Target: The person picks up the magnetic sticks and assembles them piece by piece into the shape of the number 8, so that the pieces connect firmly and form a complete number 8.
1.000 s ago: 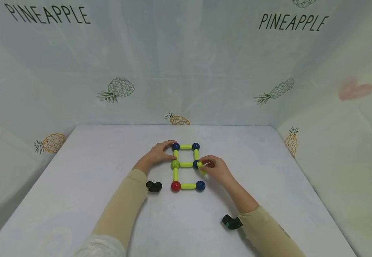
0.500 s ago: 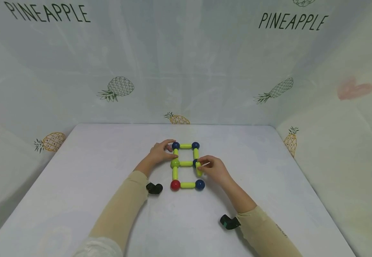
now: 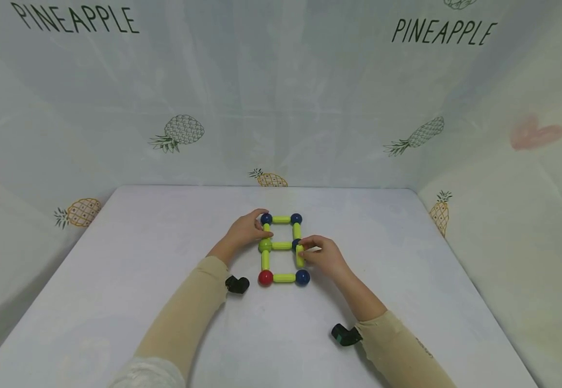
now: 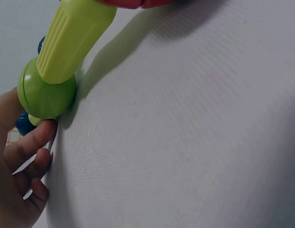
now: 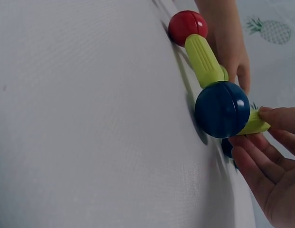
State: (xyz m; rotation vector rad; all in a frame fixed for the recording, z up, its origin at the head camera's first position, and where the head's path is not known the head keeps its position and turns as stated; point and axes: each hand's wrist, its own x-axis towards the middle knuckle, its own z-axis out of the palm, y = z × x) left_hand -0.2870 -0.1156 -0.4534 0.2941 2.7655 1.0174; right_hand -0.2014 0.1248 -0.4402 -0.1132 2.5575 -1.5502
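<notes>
A flat ladder-like frame of yellow-green magnetic rods and balls lies mid-table in the head view. My left hand [image 3: 243, 230] holds its upper left side, index finger at the blue corner ball [image 3: 266, 219] and thumb near the green ball [image 3: 265, 246]. With thumb and fingers, my right hand [image 3: 326, 255] pinches a yellow-green magnetic rod [image 3: 300, 257]. That rod's top end is at the middle right blue ball, partly hidden by fingers; its lower end points toward the lower right blue ball [image 3: 302, 277]. A bottom rod [image 3: 284, 278] links this ball to a red ball [image 3: 265, 278].
Black wrist devices hang at the left sleeve [image 3: 237, 285] and right sleeve [image 3: 346, 335], close over the white table [image 3: 261, 345]. A pineapple-print cloth [image 3: 281, 108] rises behind the table's far edge and along both sides.
In my right hand the rod has swung from a slant to nearly upright in the view, its lower end moving left. My left hand has shifted slightly right along the frame's edge.
</notes>
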